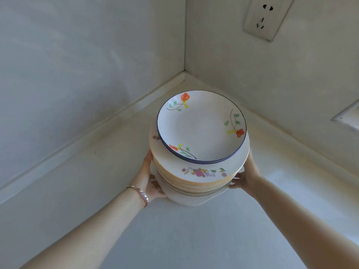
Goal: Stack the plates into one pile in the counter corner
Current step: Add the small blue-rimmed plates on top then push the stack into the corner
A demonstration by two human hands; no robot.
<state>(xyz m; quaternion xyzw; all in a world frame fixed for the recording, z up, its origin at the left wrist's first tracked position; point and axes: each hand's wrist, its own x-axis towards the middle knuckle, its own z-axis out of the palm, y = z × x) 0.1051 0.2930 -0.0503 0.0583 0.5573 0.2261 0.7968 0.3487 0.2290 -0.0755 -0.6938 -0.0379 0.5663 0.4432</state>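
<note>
- Mostly the pile (194, 183) shows only its top and near side; its far side and base are hidden, so I cannot tell whether it rests on the bench (174, 239) or hangs just above it.
- It sits near the corner where two walls meet, short of the corner itself.
- One pile. On top is a blue-rimmed plate (200, 127) with three orange flower sprigs. More blue rims peek out beneath it, at least two, but the count is unclear.
- Below come wider plates with orange edges. The top one (204, 162) bears a pink flower print, and the rest are too tightly packed to count.
- At the bottom is one white dish (194, 200), only partly seen.
- Two hands hold it. The left hand (150, 181) grips the pile's left side, its fingers (156, 192) curled at the white dish.
- The right hand (245, 173) clasps the right side. Its fingers (236, 178) bend inward, their tips hidden behind the plates.
- One bracelet (140, 193) circles the left wrist.
- One socket (267, 17) sits on the right wall, with its top cut off.
- A pale frame (347, 117) at the right edge is cut off and unclear.
</note>
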